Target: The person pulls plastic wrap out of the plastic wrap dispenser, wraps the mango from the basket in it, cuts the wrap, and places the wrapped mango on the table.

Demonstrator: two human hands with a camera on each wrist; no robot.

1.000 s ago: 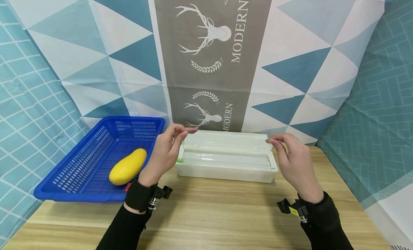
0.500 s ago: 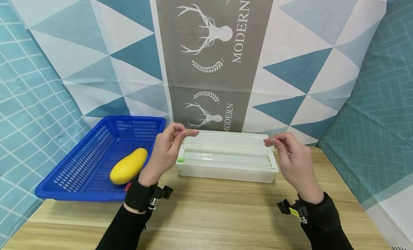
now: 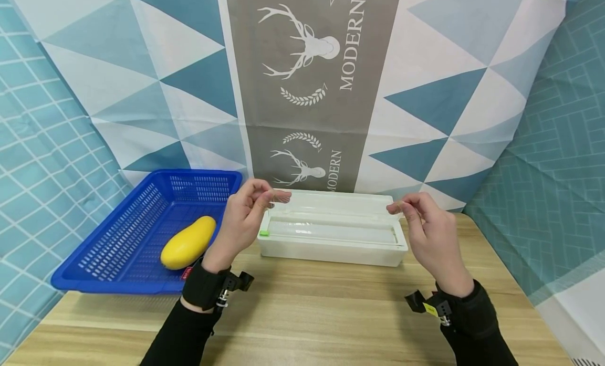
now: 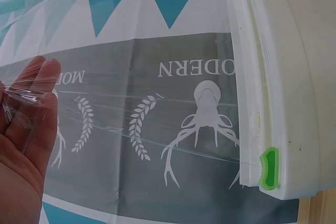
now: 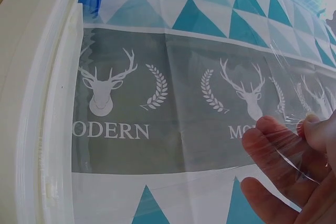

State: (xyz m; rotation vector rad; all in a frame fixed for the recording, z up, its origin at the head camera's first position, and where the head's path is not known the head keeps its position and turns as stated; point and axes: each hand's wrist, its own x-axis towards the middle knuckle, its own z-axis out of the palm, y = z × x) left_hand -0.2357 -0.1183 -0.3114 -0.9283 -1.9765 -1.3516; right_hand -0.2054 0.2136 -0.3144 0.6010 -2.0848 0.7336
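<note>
Clear plastic wrap [image 4: 131, 90] stretches out of a white wrap dispenser box [image 3: 331, 254], whose lid stands raised at the back. One corner of the sheet is pinched between thumb and fingers of my left hand [image 3: 242, 213], above the box's left end. My right hand [image 3: 432, 234] pinches the other corner above the right end; creases gather at its fingertips [image 5: 265, 127] in the right wrist view. A green slide cutter [image 4: 269, 169] sits at the left end of the box. Inside the box lies the wrap roll [image 3: 331, 232].
Left of the box stands a blue plastic basket [image 3: 118, 287] with a yellow mango [image 3: 188, 243] in it. The wooden table [image 3: 321, 313] meets a patterned wall covering [image 3: 312, 108] right behind the box. My left wrist is close to the basket's right side.
Both hands stay nearly in place over the box. The right fingertips have shifted slightly to the left. Box, basket and mango have not moved.
</note>
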